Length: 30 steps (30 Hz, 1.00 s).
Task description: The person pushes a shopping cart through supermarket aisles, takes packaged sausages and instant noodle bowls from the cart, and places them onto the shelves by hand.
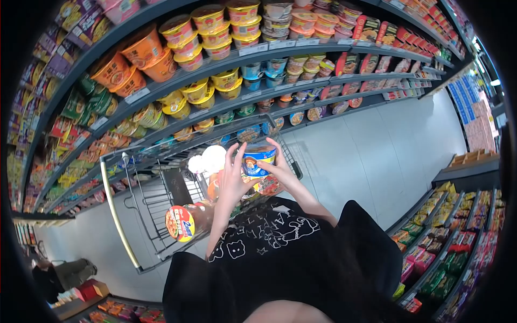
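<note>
A blue cup of instant noodles (257, 162) is held up over the shopping cart (141, 215), between my two hands. My left hand (232, 175) grips its left side with the fingers bent around it. On the other side, my right hand (280, 168) has its thumb across the front and its fingers along the rim. Below, in the cart, lies a red noodle bowl (179, 223) with a yellow and blue patch on its lid. White round items (209, 159) sit farther in, and another red package (270, 185) shows partly beneath my hands.
Shelves of stacked noodle cups (215, 27) curve along the far side of the cart. A second snack shelf (452, 253) stands at the right. Tiled floor (371, 145) stretches between them. A person (62, 277) is at the lower left beside a box.
</note>
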Tool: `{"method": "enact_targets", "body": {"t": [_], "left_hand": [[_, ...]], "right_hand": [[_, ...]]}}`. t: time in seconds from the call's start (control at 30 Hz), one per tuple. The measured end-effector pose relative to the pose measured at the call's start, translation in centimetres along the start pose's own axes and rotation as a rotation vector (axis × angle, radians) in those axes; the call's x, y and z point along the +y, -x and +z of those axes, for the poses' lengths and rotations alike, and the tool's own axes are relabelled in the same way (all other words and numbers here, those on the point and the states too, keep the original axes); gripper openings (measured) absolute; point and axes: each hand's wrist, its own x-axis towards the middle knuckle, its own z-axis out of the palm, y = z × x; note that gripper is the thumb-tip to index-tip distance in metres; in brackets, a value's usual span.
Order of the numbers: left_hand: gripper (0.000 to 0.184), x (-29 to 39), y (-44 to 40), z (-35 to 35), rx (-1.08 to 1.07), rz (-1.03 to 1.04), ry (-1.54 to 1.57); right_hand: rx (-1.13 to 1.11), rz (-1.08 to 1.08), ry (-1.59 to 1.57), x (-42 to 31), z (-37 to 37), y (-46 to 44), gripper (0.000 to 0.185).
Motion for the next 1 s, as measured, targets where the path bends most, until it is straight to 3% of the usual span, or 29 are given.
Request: {"method": "enact_targets", "body": {"t": [0.23,0.3,0.43,0.57,0.6,0.73,0.77,0.87,1.0], "left_hand": [[0.066,-0.2,-1.0,0.7,-0.066,0.019,0.175],[0.062,-0.1,-1.0,0.6,-0.042,0.092,0.150],[0.064,0.7,-1.4,1.3,0.070,0.173,0.123],[0.073,1.3,-1.8,1.7,0.074,0.120,0.296],[0.071,1.3,-1.8,1.7,0.059,0.118,0.290],[0.060,0.0,-1.3,1.5,-0.019,0.077,0.286],[0.058,-0.4,-1.2,1.6,0.012,0.069,0.270],[0.055,-0.8,-1.2,1.3,0.051,0.028,0.266],[0.050,-2.3,-1.5,1.2,0.074,-0.038,0.263]], "right_hand": [[0.080,0.092,-0.061,-1.1,-1.6,1.5,0.074],[0.104,-0.023,0.144,-1.1,-1.4,1.8,0.081],[0.086,-0.201,0.154,-1.7,-1.3,1.3,0.079],[0.299,-0.285,0.112,-5.9,-4.7,-2.2,0.073],[0.327,-0.450,0.224,-7.5,-6.7,-4.0,0.073],[0.417,-0.844,0.449,-21.9,-9.7,-8.4,0.075],[0.429,-0.855,0.434,-25.8,-10.1,-9.6,0.073],[0.599,-1.318,0.689,-36.8,-12.5,-16.2,0.064],[0.885,-1.374,0.922,-48.6,-12.5,-23.0,0.079]]}}
